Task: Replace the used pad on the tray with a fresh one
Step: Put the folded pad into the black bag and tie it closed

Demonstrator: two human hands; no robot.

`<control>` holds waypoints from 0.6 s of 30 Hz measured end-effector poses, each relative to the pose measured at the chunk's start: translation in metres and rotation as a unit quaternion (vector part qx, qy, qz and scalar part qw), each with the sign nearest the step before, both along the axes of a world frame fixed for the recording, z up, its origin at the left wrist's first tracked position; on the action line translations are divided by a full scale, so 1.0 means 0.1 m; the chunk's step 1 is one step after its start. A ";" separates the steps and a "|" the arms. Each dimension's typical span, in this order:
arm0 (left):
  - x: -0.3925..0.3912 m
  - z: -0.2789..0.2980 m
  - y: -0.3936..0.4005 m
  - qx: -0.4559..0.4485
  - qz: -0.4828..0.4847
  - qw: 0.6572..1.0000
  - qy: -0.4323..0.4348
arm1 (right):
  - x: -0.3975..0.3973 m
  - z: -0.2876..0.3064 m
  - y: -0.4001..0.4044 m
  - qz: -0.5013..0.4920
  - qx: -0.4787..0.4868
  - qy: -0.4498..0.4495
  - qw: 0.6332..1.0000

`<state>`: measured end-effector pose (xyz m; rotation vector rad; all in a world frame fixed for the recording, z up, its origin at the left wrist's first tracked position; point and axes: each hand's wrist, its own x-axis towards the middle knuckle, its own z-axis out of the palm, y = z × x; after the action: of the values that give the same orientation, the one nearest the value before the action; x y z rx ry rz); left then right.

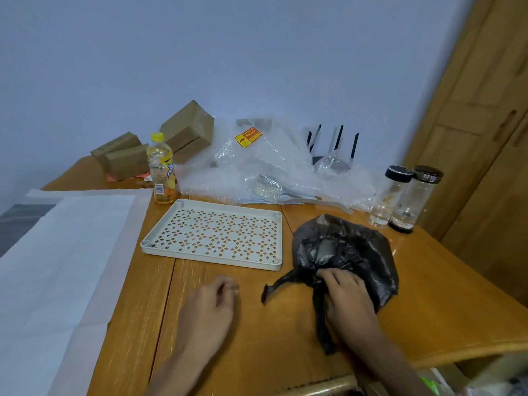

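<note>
A: Two hands at the near edge of the wooden table (285, 332). Status?

B: Left hand (210, 307) hovers there, fingers loosely curled, holding nothing. Right hand (347, 295) is clenched on the gathered neck of a black plastic bag (345, 247), right of centre.

A: Used pad?

B: Something pale shows inside the bag; probably the pad, not confirmed. The perforated tray (217, 232) just left of the bag is bare.

A: Removal judged complete. Remaining?

B: Fit a fresh pad. White sheeting (63, 252) lies off the left edge; whether it is pad stock, cannot tell. Bubble wrap (257, 167) sits along the far edge.
</note>
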<state>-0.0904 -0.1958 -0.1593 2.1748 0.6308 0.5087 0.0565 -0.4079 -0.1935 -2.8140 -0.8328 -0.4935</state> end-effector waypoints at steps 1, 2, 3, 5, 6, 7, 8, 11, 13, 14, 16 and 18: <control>0.00 -0.03 0.06 -0.008 0.017 1.000 -0.012 | 0.11 0.01 0.00 0.001 -0.001 0.007 1.000; 0.00 -0.06 0.12 -0.023 0.035 0.999 -0.027 | 0.21 0.04 0.00 0.001 -0.004 0.015 1.000; 0.00 -0.08 0.18 -0.044 0.048 0.997 -0.044 | 0.30 0.07 0.00 -0.002 -0.006 0.019 1.000; 0.02 -0.12 0.30 -0.081 0.068 0.992 -0.072 | 0.46 0.13 0.00 -0.011 0.001 0.020 1.000; 0.04 -0.12 0.35 -0.089 0.076 0.990 -0.076 | 0.53 0.16 0.01 -0.012 0.005 0.022 1.000; 0.05 -0.13 0.40 -0.097 0.081 0.989 -0.075 | 0.61 0.17 0.01 -0.012 0.009 0.024 1.000; 0.07 -0.13 0.44 -0.110 0.084 0.988 -0.073 | 0.69 0.17 0.02 -0.014 0.016 0.024 0.999; 0.13 -0.13 0.53 -0.140 0.079 0.985 -0.067 | 0.94 0.15 0.04 -0.021 0.039 0.022 0.999; 0.14 -0.14 0.55 -0.138 0.072 0.986 -0.063 | 1.07 0.15 0.08 -0.023 0.043 0.029 0.998; 0.14 -0.15 0.55 -0.138 0.069 0.986 -0.063 | 1.12 0.16 0.11 -0.024 0.047 0.034 0.998; 0.14 -0.16 0.54 -0.141 0.064 0.986 -0.068 | 1.16 0.18 0.15 -0.027 0.061 0.048 0.997; 0.15 -0.17 0.54 -0.146 0.062 0.984 -0.082 | 1.18 0.18 0.16 -0.025 0.069 0.061 0.995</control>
<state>-0.0759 -0.1418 -0.1764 1.8059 0.7054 0.6133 0.1749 -0.3920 -0.1751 -2.7119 -0.6773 -0.3671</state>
